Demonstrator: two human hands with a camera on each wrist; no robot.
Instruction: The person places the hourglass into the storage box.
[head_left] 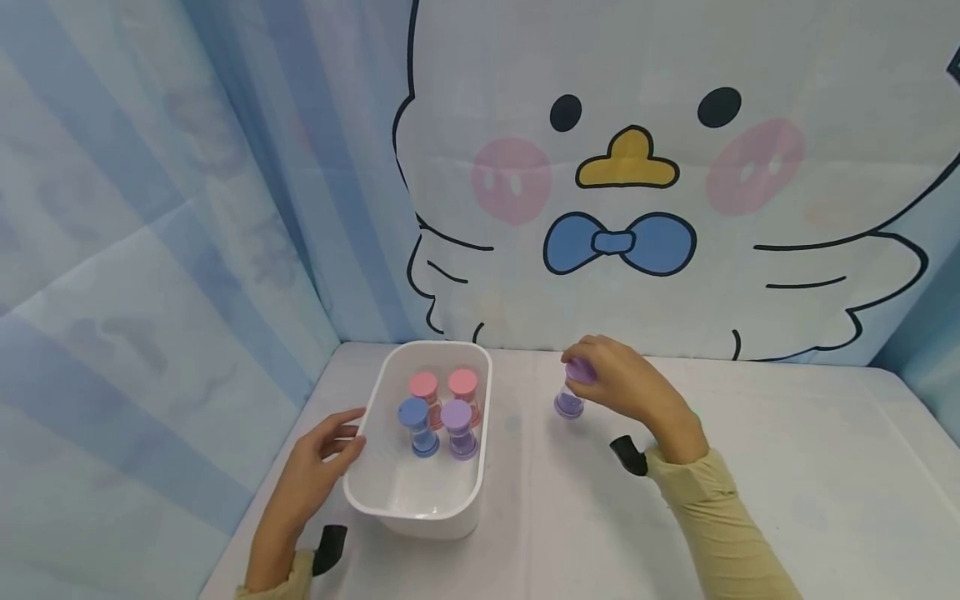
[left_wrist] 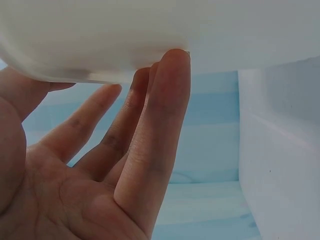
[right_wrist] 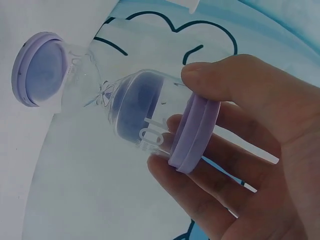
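My right hand [head_left: 628, 382] grips a purple sand timer [head_left: 569, 405] by its upper cap, to the right of a white plastic bin [head_left: 420, 493]. Close up in the right wrist view, thumb and fingertips curl round the cap of the clear timer [right_wrist: 140, 110], and purple sand shows in both bulbs. My left hand [head_left: 309, 473] touches the bin's left side with fairly straight fingers. The left wrist view shows the fingertips [left_wrist: 172, 67] against the outer wall. Inside the bin stand a blue timer [head_left: 414, 414], another purple timer [head_left: 457, 415] and two pink timers [head_left: 423, 385].
The bin stands on a white-covered table [head_left: 787, 467]. A curtain with a cartoon bird [head_left: 630, 162] hangs along the back edge, and a blue striped curtain [head_left: 135, 250] borders the left side. Black pieces [head_left: 628, 456] stick out at both wrists.
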